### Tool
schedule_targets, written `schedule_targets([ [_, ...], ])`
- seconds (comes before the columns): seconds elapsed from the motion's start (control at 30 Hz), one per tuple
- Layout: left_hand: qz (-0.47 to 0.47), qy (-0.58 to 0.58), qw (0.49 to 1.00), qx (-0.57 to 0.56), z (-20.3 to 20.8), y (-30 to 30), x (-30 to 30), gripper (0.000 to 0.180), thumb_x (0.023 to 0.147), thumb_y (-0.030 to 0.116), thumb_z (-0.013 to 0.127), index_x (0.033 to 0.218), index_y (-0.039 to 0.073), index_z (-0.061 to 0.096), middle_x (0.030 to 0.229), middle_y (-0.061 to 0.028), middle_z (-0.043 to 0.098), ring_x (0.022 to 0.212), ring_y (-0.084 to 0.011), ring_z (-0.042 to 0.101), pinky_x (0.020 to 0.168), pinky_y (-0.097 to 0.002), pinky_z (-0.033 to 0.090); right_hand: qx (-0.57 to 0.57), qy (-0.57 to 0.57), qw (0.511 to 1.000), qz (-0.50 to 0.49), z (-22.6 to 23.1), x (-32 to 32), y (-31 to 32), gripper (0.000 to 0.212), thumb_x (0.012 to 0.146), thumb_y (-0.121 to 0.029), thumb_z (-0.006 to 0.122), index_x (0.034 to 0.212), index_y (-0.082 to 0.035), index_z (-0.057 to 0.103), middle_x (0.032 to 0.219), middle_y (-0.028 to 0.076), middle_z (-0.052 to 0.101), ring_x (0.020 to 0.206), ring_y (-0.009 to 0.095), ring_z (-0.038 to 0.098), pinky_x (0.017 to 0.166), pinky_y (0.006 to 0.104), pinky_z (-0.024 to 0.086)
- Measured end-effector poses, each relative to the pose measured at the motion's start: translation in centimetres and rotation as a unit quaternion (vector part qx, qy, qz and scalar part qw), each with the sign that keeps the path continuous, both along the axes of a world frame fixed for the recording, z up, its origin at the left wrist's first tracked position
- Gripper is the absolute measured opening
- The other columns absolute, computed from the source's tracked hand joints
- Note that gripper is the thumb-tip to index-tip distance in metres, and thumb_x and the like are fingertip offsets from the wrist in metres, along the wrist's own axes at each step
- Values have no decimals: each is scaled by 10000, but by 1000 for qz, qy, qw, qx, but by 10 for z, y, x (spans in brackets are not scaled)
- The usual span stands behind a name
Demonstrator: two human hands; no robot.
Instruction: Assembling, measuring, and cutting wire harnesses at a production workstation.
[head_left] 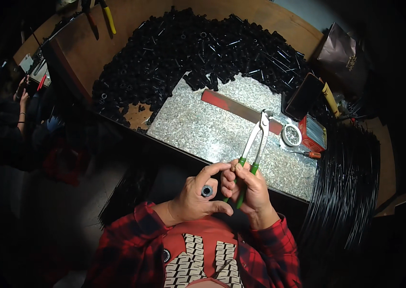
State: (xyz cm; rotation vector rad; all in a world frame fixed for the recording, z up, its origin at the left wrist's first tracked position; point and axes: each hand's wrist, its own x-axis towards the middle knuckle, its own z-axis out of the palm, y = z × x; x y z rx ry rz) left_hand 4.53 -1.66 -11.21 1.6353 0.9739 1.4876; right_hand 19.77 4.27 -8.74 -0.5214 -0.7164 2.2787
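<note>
Green-handled end-cutting pincers (262, 126) stand upright in my right hand (251, 188), their metal jaws pointing away from me over the stone slab. The fingers and thumb wrap round the two handles, which sit slightly apart. My left hand (191, 199) curls its rear fingers round a small dark tubular part (206, 191), its open round end facing up. The left thumb and index finger stretch toward my right hand, and the index tip meets the right fingertips. Whether something tiny is pinched there, I cannot make out.
A large heap of black plastic parts (203, 43) fills the back of the bench. On the speckled slab (198, 125) lie a red-ended flat bar (241, 110), a small white dish (291, 135) and an orange-handled screwdriver (312, 155). Long black strands (347, 182) hang at right. A co-worker's hand (24, 96) shows far left.
</note>
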Motion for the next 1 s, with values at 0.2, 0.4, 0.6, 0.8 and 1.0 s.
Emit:
schedule_targets([
  [0.2, -21, 25, 999, -2, 6, -3, -4, 871, 682, 327, 826, 1355, -20, 397, 799, -45, 598, 728, -97, 576, 680, -230, 494, 43, -62, 996, -41, -5, -4, -2, 151, 948, -171, 540, 961, -20, 531, 787, 50, 541, 668, 134, 535, 596, 267, 467],
  [0.4, -15, -8, 1000, 16, 1, -3, -6, 861, 688, 353, 819, 1353, -9, 409, 715, -37, 547, 667, -105, 541, 647, -228, 472, 158, -163, 972, -69, 0, -9, -7, 149, 946, -169, 535, 912, -24, 543, 736, 53, 537, 645, 135, 526, 579, 271, 461],
  [0.6, -11, 13, 1000, 6, 7, -3, -8, 969, 653, 481, 783, 1344, -52, 360, 536, 45, 343, 513, -29, 355, 505, -198, 318, 204, -131, 969, -51, -2, -6, -5, 80, 902, -87, 564, 920, -10, 555, 809, 57, 579, 685, 111, 558, 620, 250, 472],
  [0.8, -2, -23, 997, -70, 11, -5, -17, 1050, 646, 572, 730, 1361, -61, 292, 542, 53, 423, 525, -22, 387, 493, -192, 304, 282, -176, 942, -34, 6, -12, -17, 64, 864, -55, 564, 889, 2, 552, 864, 68, 571, 745, 129, 554, 670, 264, 461],
  [1.0, -29, -55, 995, -76, 4, -6, -16, 1040, 644, 529, 748, 1376, -29, 263, 685, -27, 605, 659, -44, 546, 562, -190, 409, 413, -238, 878, -30, 7, -14, -20, 40, 851, -7, 576, 879, 21, 578, 882, 69, 564, 804, 135, 541, 715, 273, 446],
])
